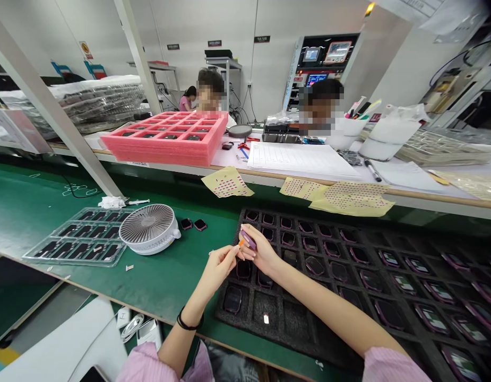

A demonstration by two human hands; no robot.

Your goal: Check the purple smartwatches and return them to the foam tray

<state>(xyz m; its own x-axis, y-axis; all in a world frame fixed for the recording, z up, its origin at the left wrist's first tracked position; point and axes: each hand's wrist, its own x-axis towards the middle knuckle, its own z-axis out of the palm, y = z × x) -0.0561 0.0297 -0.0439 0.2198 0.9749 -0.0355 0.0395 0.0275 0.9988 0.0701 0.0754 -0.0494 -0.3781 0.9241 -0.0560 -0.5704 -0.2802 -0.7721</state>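
Between the fingers of my right hand [261,250] is a small purple watch case [248,240], tilted on edge. My left hand [219,269] pinches a tiny orange piece [241,243] close against the case; its exact kind is too small to make out. Both hands are raised over the left part of a black foam tray [299,313]. Dark-faced watch cases with purple rims, such as one watch case [232,300], lie in many of its pockets. My right forearm hides some of the pockets. A small white label-like piece [266,318] lies in a near pocket.
On the green bench, left of my hands, stand a round white fan [149,228] and a clear tray [74,239] of black parts. Two watch cases [193,225] lie beside the fan. A shelf behind bears a pink foam tray [165,151] and papers [301,159]. Co-workers sit beyond.
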